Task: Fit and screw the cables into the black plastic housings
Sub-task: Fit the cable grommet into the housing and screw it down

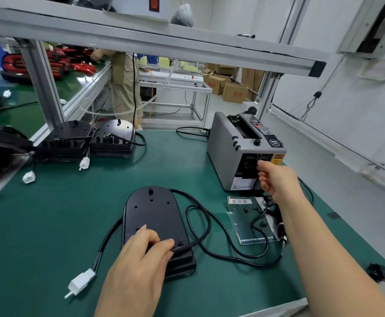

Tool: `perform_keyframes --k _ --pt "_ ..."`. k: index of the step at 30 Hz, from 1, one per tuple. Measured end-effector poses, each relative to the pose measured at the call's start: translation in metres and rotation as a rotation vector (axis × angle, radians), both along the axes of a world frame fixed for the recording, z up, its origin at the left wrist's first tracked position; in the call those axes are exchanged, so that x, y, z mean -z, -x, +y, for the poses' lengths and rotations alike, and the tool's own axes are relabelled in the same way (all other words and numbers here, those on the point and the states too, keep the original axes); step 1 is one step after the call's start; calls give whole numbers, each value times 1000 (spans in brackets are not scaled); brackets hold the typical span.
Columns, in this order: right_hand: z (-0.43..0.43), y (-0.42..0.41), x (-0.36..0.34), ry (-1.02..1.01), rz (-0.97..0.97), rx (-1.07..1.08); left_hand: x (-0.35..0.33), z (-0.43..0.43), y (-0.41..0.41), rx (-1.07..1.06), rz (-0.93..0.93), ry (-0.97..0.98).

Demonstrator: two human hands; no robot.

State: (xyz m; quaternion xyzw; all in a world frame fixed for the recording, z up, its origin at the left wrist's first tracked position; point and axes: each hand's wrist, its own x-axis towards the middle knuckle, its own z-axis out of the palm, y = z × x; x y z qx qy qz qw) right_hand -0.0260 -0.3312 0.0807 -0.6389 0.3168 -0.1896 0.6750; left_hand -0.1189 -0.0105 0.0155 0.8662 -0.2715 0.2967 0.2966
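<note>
Left hand [139,255] pinches the cable [209,225] where it enters the black housing [155,211] lying flat under the palm; the shell is probably light and rigid and the cable limp beyond the grip, so hold near the entry; right hand [276,179] is curled at the tape dispenser [232,143], contents unclear.

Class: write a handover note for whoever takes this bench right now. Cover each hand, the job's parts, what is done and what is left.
Left hand: rests on the near end of the black housing, pinching its black cable there.
Right hand: fingers curled at the tape dispenser outlet; whether it holds anything is unclear.
Electric screwdriver lies unheld by the bag of screws.
Done: cable laid at the housing. Left: apparently screwing it down; more housings wait at back left.
</note>
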Motion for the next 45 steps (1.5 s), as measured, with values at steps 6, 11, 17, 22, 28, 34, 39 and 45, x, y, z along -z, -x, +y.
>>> perform_keyframes --k 6,11,17,22,28,34,39,45 --pt "7 -8 2 46 -28 81 1 0 0 -11 -4 0" --pt "12 -11 3 62 -54 163 0 1 1 -16 14 -10" --pt "17 5 0 52 -96 127 -2 2 1 11 50 -25" --pt "53 30 -11 164 -67 -294 -9 5 0 70 108 -13" --pt "144 34 -21 392 9 -853 -17 22 -15 -48 215 235" --pt "189 23 -11 634 48 -1087 -13 43 -32 -225 482 160" --pt "197 15 1 709 84 -1134 -17 46 -28 -196 563 43" --pt "201 12 3 683 109 -1108 -21 46 -28 -187 587 51"
